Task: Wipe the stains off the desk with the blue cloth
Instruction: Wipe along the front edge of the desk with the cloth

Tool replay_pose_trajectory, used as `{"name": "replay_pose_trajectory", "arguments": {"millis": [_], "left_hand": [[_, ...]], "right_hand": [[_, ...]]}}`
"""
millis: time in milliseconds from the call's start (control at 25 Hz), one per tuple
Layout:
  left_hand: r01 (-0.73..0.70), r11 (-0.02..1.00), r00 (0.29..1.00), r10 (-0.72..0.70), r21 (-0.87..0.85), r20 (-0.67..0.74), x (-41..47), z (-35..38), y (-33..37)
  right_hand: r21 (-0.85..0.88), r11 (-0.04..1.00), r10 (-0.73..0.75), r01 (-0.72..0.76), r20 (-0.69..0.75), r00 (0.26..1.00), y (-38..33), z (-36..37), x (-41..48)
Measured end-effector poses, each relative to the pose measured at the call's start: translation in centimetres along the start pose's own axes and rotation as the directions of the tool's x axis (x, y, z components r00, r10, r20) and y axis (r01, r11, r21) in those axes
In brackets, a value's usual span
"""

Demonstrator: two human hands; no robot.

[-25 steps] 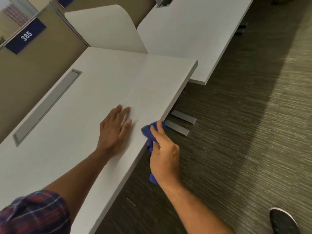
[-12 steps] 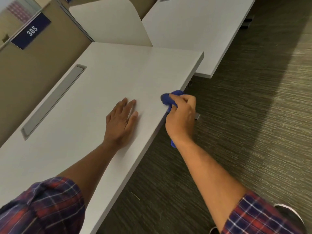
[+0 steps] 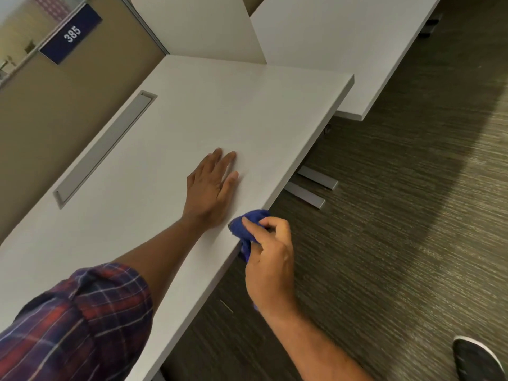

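Back along the desk (image 3: 170, 166) edge toward the body slides the right hand (image 3: 270, 266), fist clamping the cloth (image 3: 248, 224) there, just right of the flat, empty left hand (image 3: 210, 188) (edge running away forward).

Matt desk (image 3: 192, 111), seemingly terry cloth (image 3: 248, 220)

I am seeing dark striped carpet (image 3: 398, 215) spreading right of the grip, a tan partition wall (image 3: 68, 111) standing far left bearing a blue 385 sign (image 3: 71, 34), and a second white table (image 3: 343, 45) sitting beyond.
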State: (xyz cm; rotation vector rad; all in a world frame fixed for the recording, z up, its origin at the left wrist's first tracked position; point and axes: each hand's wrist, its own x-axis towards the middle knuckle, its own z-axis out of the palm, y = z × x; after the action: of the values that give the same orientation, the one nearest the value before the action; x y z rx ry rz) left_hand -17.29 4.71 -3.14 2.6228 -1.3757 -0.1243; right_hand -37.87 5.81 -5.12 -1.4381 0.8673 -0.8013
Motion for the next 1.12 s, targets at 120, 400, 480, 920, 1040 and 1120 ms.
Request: {"name": "replay_pose_trajectory", "arguments": {"millis": [120, 400, 480, 920, 1040, 1120], "left_hand": [[0.003, 1.0, 1.0, -0.003, -0.011, 0.002, -0.2, -0.3, 0.0], [-0.004, 1.0, 1.0, 0.003, -0.018, -0.003, -0.2, -0.2, -0.2], [0.003, 1.0, 1.0, -0.003, -0.02, -0.009, -0.1, -0.2, -0.1], [0.006, 1.0, 1.0, -0.006, -0.006, 0.02, -0.2, -0.2, 0.4], [0.0, 1.0, 1.0, 0.001, -0.018, 0.02, -0.3, -0.5, 0.4], [-0.002, 1.0, 1.0, 0.002, -0.028, 0.018, -0.5, -0.5, 0.3]], "right_hand": [[0.174, 0.978, 0.123, -0.118, -0.022, 0.992, -0.5, -3.3, 2.1], [0.013, 0.998, 0.06, -0.058, -0.205, 0.977, -1.6, -3.9, 9.3], [-0.009, 0.998, 0.059, -0.062, -0.194, 0.979, -1.2, -2.6, 7.9], [-0.068, 0.997, 0.027, -0.032, -0.068, 0.997, 0.2, 3.2, -3.1], [-0.086, 0.996, 0.039, -0.034, 0.052, 0.998, 0.2, 3.2, -5.3], [0.02, 0.991, 0.124, -0.129, 0.146, 0.981, -0.1, 2.2, -5.1]]}}
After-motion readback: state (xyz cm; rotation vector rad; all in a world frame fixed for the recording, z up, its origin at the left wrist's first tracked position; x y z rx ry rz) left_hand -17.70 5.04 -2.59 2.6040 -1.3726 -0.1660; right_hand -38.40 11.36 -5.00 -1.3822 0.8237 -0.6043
